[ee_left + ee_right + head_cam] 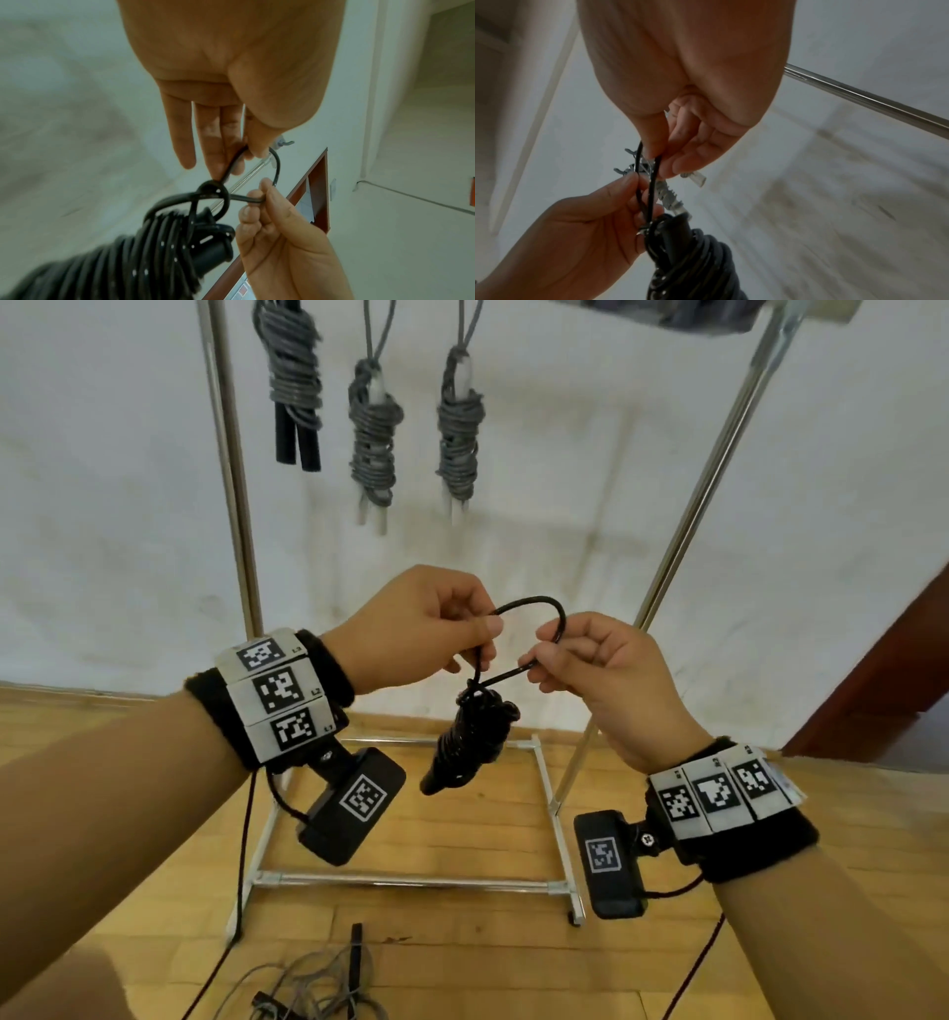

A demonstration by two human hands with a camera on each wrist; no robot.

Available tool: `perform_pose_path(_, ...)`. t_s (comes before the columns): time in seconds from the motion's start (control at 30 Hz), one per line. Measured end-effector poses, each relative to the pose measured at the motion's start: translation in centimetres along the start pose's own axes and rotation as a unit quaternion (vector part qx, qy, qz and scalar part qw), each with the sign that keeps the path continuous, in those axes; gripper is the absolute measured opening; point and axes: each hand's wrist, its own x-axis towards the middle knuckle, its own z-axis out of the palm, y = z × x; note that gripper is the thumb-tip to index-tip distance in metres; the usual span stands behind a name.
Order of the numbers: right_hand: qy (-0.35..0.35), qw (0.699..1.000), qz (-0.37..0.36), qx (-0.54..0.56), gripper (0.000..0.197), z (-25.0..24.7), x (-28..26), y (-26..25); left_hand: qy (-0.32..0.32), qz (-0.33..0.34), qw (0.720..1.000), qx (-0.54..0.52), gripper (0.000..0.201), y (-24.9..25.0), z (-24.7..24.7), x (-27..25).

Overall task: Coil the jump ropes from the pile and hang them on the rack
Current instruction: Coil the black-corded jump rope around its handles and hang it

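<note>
Both hands meet in front of the chest, each pinching one side of a small free loop. After them, by size, comes the rack, a tall metal frame against the wall with three grey coiled ropes hanging side by side from its top. Next comes the loose pile of grey cord and black handles on the wooden floor near the rack's base.

Smaller again is the black jump rope, wound into a tight bundle around its handles. It dangles just below and between the two hands, hanging from the loop that arches between them. The left hand pinches the loop's left strand between thumb and forefinger, its other fingers extended beneath. The right hand pinches the right strand, fingers curled in.

The bundle looks light, and the cord thin, supple and fairly smooth, so the wraps could loosen if handled by the body. The loop seems the sensible hold: kept spread by both pinches, it should slip over a hook on the rack.
</note>
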Motion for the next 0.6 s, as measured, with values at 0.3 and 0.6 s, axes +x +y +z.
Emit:
perform_pose_path(0.3, 0.076, 0.993, -0.089, -0.026, 0.010, -3.6, 8.7, -9.3, 0.070, 0.038, 0.996, -0.048, 0.005, 8.4, -4.7, 8.0)
perform_pose_path(0.6, 0.152, 0.969, -0.175, -0.085, 0.006, -3.6, 18.7, -17.0, 0.214, 0.097, 0.972, -0.020, 0.013, 14.6, -9.6, 15.9)
